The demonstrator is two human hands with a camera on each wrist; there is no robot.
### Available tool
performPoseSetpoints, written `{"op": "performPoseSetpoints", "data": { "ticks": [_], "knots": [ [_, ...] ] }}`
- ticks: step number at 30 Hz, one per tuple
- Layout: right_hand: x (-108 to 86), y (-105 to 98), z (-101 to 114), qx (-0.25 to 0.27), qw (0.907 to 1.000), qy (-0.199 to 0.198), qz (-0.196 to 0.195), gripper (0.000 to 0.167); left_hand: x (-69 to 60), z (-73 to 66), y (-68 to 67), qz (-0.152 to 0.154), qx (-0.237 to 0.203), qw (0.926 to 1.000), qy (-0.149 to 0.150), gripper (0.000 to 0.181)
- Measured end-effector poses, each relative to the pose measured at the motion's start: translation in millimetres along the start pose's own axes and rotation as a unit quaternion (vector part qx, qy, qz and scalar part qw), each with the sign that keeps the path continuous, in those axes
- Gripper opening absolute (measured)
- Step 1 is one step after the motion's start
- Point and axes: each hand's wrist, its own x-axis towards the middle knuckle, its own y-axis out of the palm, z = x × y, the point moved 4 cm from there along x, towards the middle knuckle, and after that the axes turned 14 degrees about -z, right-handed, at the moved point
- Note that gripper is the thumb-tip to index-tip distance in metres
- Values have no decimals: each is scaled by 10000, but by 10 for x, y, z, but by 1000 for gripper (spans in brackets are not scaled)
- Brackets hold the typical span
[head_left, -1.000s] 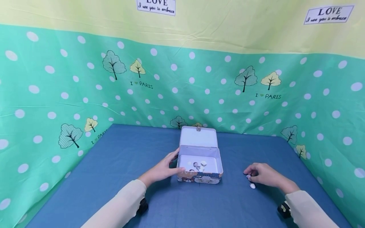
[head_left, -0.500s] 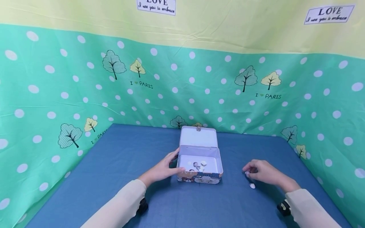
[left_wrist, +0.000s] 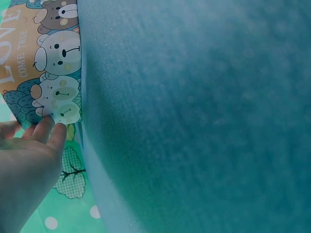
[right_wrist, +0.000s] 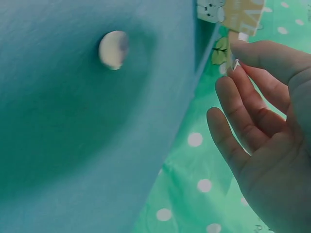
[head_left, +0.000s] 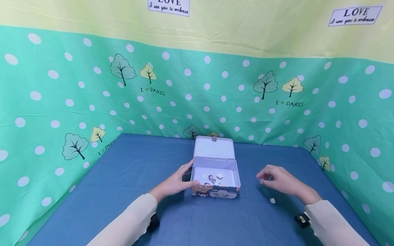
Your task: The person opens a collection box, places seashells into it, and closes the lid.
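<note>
An open tin box (head_left: 215, 192) with bears printed on its side stands on the table, its hinged lid (head_left: 214, 147) raised at the back. Several small white and grey shells (head_left: 219, 176) lie on its floor. My left hand (head_left: 173, 183) holds the box's left side, thumb at the front corner and fingers towards the back; in the left wrist view its fingertips touch the printed wall. Right of the box, my right hand (head_left: 281, 181) is above the table, pinching a small whitish shell (right_wrist: 236, 64) between thumb and fingers, mostly hidden. One white shell (head_left: 272, 201) lies on the cloth below it.
A dark blue cloth (head_left: 147, 153) covers the table. Green and yellow printed curtains (head_left: 184, 112) stand behind it and along both sides. Each wrist wears a black camera band (head_left: 302, 220).
My right hand has picked up one shell from beside the other and moved up and left towards the box with it. The left hand and the box have stayed still.
</note>
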Motion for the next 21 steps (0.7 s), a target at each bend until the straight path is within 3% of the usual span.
{"op": "performPoseSetpoints", "data": {
  "ticks": [9,21],
  "knots": [
    [101,-38,205,-20,9993,-337,-162,15,4,6,-1,15,46,10000,19,92],
    [312,101,463,216,9972,-674,-244,14,14,-3,-3,30,-26,9999,101,91]
  ]
}}
